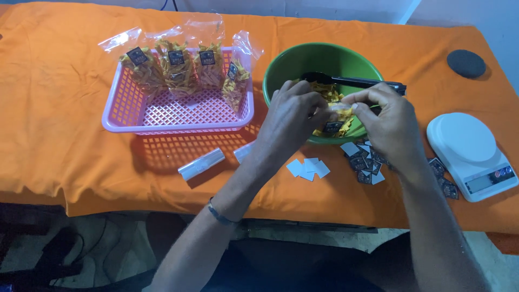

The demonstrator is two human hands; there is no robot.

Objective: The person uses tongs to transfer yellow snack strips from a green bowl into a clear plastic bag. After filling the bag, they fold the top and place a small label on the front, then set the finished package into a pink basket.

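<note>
Snack bag (336,120): pinched between my left hand (292,116) and right hand (390,125), both clamped on it, at the green bowl's (281,73) near rim | hidden: bag mostly behind my fingers (contents hard to see) | materials: clear crinkly plastic, pink lattice basket (130,105), orange cloth desk (59,146).

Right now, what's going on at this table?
A person is working over a green bowl of yellow snack strips. The left hand and right hand together hold a small clear bag with a dark label, partly filled with strips, at the bowl's near rim. Black tongs rest in the bowl. Four filled, labelled bags stand in the pink basket. Loose labels lie by the bowl, and a white scale sits empty on the right.
</note>
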